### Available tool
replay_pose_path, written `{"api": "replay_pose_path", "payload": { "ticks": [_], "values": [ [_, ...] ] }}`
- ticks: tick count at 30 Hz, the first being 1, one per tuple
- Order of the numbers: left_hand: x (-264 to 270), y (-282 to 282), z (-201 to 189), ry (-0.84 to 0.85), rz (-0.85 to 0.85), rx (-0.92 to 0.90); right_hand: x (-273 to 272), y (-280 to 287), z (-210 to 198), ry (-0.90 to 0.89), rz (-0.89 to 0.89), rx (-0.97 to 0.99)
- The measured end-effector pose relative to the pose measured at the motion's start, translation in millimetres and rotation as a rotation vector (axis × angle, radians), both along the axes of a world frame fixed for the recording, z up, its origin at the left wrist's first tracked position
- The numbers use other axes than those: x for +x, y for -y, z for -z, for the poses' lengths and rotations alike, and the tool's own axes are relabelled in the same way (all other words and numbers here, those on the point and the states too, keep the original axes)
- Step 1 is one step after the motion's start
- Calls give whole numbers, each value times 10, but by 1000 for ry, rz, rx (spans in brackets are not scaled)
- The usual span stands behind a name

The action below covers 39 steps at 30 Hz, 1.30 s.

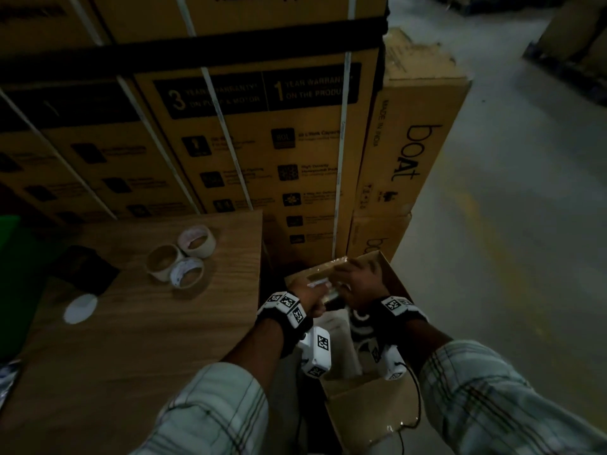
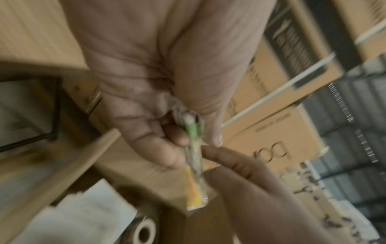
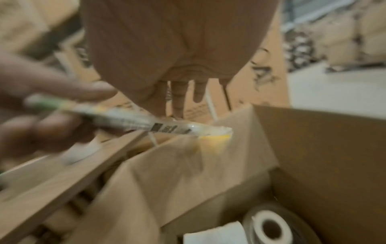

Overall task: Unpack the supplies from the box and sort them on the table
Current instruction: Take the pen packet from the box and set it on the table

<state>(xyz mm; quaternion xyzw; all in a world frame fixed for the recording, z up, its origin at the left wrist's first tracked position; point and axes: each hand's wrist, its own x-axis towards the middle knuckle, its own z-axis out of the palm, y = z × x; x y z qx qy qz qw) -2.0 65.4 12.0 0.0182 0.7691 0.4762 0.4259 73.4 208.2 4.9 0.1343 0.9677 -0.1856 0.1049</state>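
Observation:
An open cardboard box (image 1: 392,274) stands on the floor beside the wooden table (image 1: 131,349). Both hands hover over it. My left hand (image 1: 310,298) pinches a slim clear-wrapped packet (image 2: 194,166) with green and yellow inside, seen blurred in the right wrist view as packet (image 3: 129,120). My right hand (image 1: 356,277) is above the box's far flap with its fingers (image 3: 177,95) fairly straight; one finger of the right hand (image 2: 234,161) touches the packet's side. Inside the box (image 3: 313,148) lie a white-cored roll (image 3: 269,229) and white paper (image 3: 215,234).
Three tape rolls (image 1: 179,257), a black item (image 1: 88,267) and a white round lid (image 1: 80,308) sit on the table. Tall strapped cartons (image 1: 262,142) rise behind the table and the box. Bare grey floor (image 1: 525,224) stretches to the right.

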Motion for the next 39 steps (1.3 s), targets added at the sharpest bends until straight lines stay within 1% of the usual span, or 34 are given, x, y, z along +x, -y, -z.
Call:
{"api": "replay_pose_path", "payload": {
  "ticks": [4,5,7,9,10,11,15,19,22,24,26,29,31,33,37,39],
  "values": [
    [-104,296,-323,-25,-29,76,7,375,-343,-59,-117,73],
    [-120,421,-410,-34,-29,97,-12,483,-430,-64,-141,105],
    [-121,703,-597,-59,-33,141,-94,708,-559,-134,-195,187],
    [-91,1060,-769,-80,-88,192,-157,1019,-694,-179,-242,249],
    [-65,1345,-868,-80,-136,230,-194,1292,-795,-202,-277,286],
    [-51,1415,-923,-65,-160,262,-216,1379,-830,-216,-275,293],
    [12,2293,-1193,-98,-254,370,-302,2212,-1022,-282,-299,220],
    [94,3223,-1259,-227,-272,387,-389,3070,-1051,-299,-342,92],
    [87,3791,-1219,-344,-288,329,-480,3582,-1061,-297,-406,-19],
    [52,4106,-1173,-501,-279,205,-546,3855,-1074,-278,-444,-77],
    [-19,4357,-1133,-659,-285,71,-617,4070,-1082,-224,-460,-179],
    [-125,4591,-1111,-797,-305,-53,-757,4311,-1071,-172,-505,-266],
    [-186,4676,-1146,-828,-313,-89,-894,4404,-1023,-129,-556,-291],
    [-266,4738,-1180,-803,-290,-130,-1078,4454,-977,-112,-600,-301],
    [-433,4882,-1196,-853,-243,-292,-1376,4547,-1025,-216,-582,-436],
    [-516,4965,-1193,-847,-233,-335,-1474,4609,-1058,-221,-578,-493]
  ]
}}
